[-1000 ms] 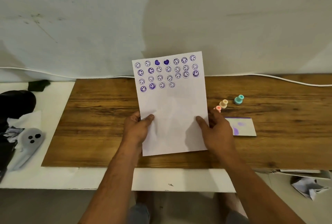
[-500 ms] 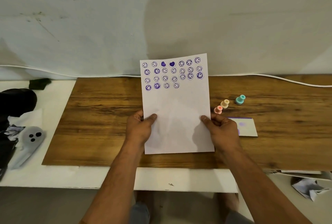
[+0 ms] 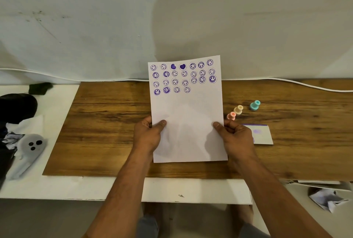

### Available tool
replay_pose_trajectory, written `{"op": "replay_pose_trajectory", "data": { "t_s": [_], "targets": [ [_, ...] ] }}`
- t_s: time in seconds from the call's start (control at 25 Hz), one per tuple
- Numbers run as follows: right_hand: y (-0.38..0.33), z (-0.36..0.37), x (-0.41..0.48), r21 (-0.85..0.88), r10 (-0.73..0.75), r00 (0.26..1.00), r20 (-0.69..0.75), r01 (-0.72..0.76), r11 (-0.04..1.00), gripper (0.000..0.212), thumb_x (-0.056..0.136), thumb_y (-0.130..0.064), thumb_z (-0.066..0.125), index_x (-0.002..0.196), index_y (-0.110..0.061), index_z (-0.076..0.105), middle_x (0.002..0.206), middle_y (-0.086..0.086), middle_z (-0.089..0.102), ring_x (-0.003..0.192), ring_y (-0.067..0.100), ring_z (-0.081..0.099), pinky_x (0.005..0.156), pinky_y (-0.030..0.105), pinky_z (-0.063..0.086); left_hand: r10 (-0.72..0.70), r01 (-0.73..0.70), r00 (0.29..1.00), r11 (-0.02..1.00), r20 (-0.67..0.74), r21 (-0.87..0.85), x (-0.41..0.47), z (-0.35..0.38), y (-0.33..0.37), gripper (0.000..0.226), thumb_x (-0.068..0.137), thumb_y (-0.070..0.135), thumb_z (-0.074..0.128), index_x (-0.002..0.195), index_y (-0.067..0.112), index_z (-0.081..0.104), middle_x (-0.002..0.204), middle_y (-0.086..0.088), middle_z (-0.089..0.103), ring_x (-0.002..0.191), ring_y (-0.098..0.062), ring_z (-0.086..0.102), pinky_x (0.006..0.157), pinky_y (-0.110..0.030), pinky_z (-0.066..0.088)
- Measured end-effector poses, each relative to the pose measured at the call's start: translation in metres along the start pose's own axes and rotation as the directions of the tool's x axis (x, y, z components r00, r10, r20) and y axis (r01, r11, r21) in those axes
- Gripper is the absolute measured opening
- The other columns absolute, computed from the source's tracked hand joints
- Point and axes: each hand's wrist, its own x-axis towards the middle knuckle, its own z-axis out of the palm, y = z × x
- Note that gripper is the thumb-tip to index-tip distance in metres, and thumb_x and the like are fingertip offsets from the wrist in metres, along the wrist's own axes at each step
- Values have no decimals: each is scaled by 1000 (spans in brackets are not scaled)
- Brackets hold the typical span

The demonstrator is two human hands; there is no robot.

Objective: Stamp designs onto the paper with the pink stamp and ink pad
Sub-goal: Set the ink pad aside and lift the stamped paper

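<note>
A white paper (image 3: pixel 188 115) is held up over the wooden board, its top part covered with several purple smiley and heart prints. My left hand (image 3: pixel 148 134) grips its left edge and my right hand (image 3: pixel 236 136) grips its right edge, thumbs on the front. The pink stamp (image 3: pixel 231 116) stands upright on the board just right of the sheet, above my right hand. The white ink pad (image 3: pixel 262 135) with a purple smudge lies flat behind my right hand, partly hidden by it.
A beige stamp (image 3: pixel 238 110) and a teal stamp (image 3: pixel 255 105) stand right of the pink one. The wooden board (image 3: pixel 107 132) rests on a white table (image 3: pixel 57 186). Dark cloth and a grey ghost-shaped object (image 3: pixel 31 147) lie at left. A white cable (image 3: pixel 315 87) runs along the wall.
The sheet has shifted a little to the right and straightened up, still held by both hands. My right hand has moved right, uncovering the pink stamp.
</note>
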Motion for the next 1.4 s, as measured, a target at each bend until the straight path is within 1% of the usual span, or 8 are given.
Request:
{"op": "replay_pose_trajectory", "data": {
  "t_s": [0.16,0.64,0.84,0.96,1.12,1.2,1.32,1.4],
  "targets": [
    [-1,1,-1,-12,-8,1000,-4,8,1000,25,89,-31,82,113,-24,79,102,-16,77,97,9,70,79,30,60,54,-53,998,996,-12,65,-3,0,3,24,92,6,72,116,9,75,106,-5,79,93,-22,75,84,-33,60],
    [5,2,2,-293,-170,985,-31,154,944,17,90,-30,81,105,-34,74,87,-27,69,86,0,68,72,25,55,148,-130,988,935,-30,331,-6,0,-1,31,89,17,77,120,15,73,114,-1,78,100,-21,75,92,-42,60],
    [10,6,4,-547,-251,967,-31,194,815,29,93,-34,78,119,-23,76,100,-9,75,72,-6,55,64,16,41,179,-153,984,870,-12,468,-8,-1,-3,54,83,15,82,131,20,59,120,0,75,101,-17,71,83,-30,54],
    [11,7,1,-690,-305,952,-5,218,691,26,95,-34,76,116,-20,76,106,0,79,68,1,52,66,22,43,217,-185,976,815,7,549,-10,0,-5,66,79,11,84,136,22,53,123,0,72,106,-22,70,81,-32,52],
    [9,10,-8,-800,-377,920,106,304,517,41,95,-31,75,132,-18,65,130,6,69,102,24,68,82,41,59,312,-224,950,644,16,731,-13,0,-7,67,79,19,85,138,21,52,135,-6,54,112,-30,64,87,-40,52],
    [9,12,-12,-849,-420,898,131,321,420,49,95,-31,75,140,-17,61,144,12,59,118,32,65,92,46,59,342,-230,939,567,28,791,-16,1,-8,66,81,23,83,139,20,52,137,-9,49,117,-32,60,89,-42,51],
    [0,15,-18,-851,-501,835,227,420,316,56,97,-35,71,148,-17,56,146,15,56,134,36,51,104,50,51,387,-280,919,502,78,818,-23,2,-6,61,86,26,78,140,16,53,138,-12,49,126,-33,53,96,-44,50],
    [-7,17,-24,-848,-553,777,301,484,218,68,102,-47,58,161,-22,37,161,12,44,150,36,35,118,53,36,429,-335,897,498,109,800,-28,0,-2,60,90,29,74,143,14,52,142,-13,50,131,-33,50,103,-47,49]
  ]
}}
